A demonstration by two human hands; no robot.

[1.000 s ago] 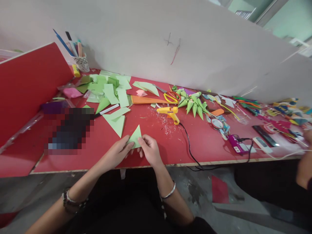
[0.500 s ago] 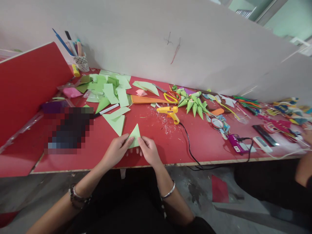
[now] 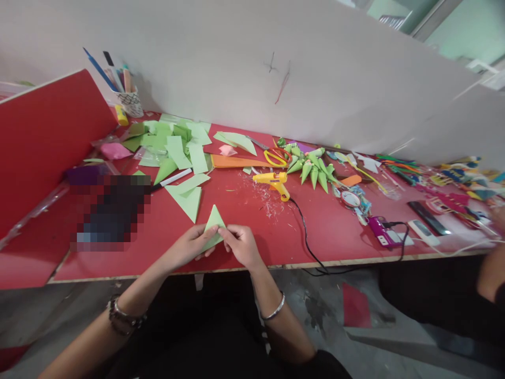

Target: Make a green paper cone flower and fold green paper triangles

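Between my two hands is a light green folded paper triangle (image 3: 213,218), its tip pointing away from me, held just above the table's front. My left hand (image 3: 193,243) grips its left side, thumb on top and fingers underneath. My right hand (image 3: 241,245) pinches the right edge, with its thumb and forefinger close to my left thumb. Just beyond lie flat green paper pieces (image 3: 187,197). A yellow glue gun (image 3: 272,180) rests on its side to the right, its black cord running over the table edge.
Green paper scraps (image 3: 177,147) pile up at the back left, near a pen cup (image 3: 131,102). Scissors (image 3: 275,157) and pointed green paper cones (image 3: 313,168) lie behind the glue gun. A purple power socket (image 3: 383,231) sits at right, near another person's arm (image 3: 491,271).
The paper triangle has shifted slightly left and tilted, and my hands have come closer together. My right thumb and forefinger have moved left along its edge.
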